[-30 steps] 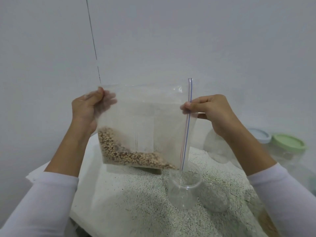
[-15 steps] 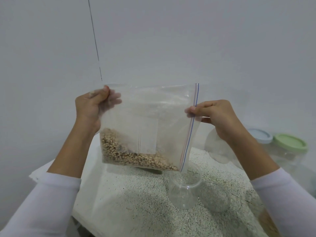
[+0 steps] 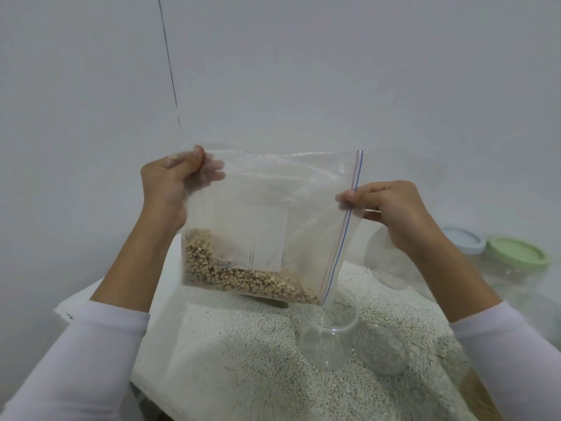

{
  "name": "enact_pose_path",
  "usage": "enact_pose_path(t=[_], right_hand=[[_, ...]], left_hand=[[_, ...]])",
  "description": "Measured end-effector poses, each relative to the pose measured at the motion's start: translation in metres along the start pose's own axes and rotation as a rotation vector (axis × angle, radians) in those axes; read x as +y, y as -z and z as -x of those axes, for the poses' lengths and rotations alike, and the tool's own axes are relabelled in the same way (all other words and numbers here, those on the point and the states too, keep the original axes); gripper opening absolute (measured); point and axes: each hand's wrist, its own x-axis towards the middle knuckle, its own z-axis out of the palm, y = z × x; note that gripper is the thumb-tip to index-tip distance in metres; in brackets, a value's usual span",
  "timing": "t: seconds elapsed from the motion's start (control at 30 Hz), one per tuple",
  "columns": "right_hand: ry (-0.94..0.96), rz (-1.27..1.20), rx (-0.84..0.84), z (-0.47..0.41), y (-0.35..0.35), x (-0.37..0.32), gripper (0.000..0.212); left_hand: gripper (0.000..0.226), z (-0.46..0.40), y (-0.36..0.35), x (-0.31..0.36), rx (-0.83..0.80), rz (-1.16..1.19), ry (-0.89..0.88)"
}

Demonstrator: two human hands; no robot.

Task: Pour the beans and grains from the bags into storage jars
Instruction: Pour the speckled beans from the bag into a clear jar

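A clear zip-top bag (image 3: pixel 273 214) is held up above the speckled tabletop (image 3: pixel 230 354), turned on its side so that the zipper strip (image 3: pixel 344 229) runs down its right edge. The bag's upper left corner is clenched in the left hand (image 3: pixel 173 183), fingers wrapped behind the plastic. The zipper edge is pinched between thumb and fingers of the right hand (image 3: pixel 391 211). Black-eyed beans (image 3: pixel 239 275) are gathered along the lowest edge of the bag, banked toward the lower left. The bag's lower right corner is hung just over the mouth of an open clear jar (image 3: pixel 329 332), beside which a second clear jar (image 3: pixel 382 347) is seen. Two lidded jars, one with a blue lid (image 3: pixel 463 240) and one with a green lid (image 3: pixel 517 250), are set at the far right.
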Motion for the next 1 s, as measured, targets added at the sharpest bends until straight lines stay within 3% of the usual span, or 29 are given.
enact_pose_path(t=[1.0], right_hand=[[-0.041,0.003,0.022,0.0047,0.0027,0.0038,0.004]], left_hand=[[0.037,0.0085,-0.0106,0.0071,-0.037,-0.026,-0.007]])
